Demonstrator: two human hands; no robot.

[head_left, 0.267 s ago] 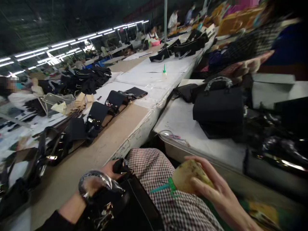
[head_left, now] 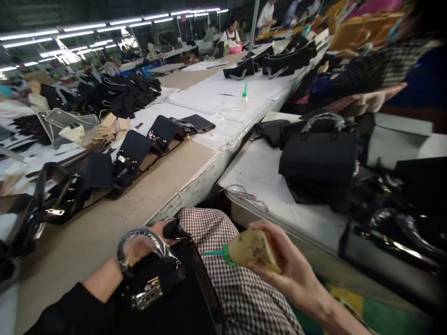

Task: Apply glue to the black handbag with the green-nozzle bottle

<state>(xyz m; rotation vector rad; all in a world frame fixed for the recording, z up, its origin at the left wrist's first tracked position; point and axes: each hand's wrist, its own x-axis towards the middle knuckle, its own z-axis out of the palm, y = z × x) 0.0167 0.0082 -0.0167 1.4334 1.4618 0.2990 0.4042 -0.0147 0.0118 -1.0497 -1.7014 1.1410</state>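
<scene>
On my lap rests a black handbag [head_left: 174, 298] with a metal clasp and a plastic-wrapped handle [head_left: 153, 235]. My left hand [head_left: 161, 229] reaches past the handle and is closed on the bag's far upper side; its fingertips are hidden. In my right hand [head_left: 291, 267] is a yellowish, stained glue bottle [head_left: 249, 249], lying on its side. Its green nozzle [head_left: 213, 252] points left toward the bag's side edge, a little apart from it. Under both is a checkered cloth [head_left: 254, 302] over my legs.
Black bag flaps [head_left: 134, 149] with metal clasps line the left table [head_left: 181, 172]. A finished-looking black handbag [head_left: 317, 160] stands on the right table. Another green-tipped bottle [head_left: 245, 95] stands farther off. A co-worker's checked sleeve [head_left: 377, 70] is at the upper right.
My right hand has brought the glue bottle left, closer to the handbag, and its nozzle now lies more level. The whole view has shifted slightly. My left hand keeps its hold.
</scene>
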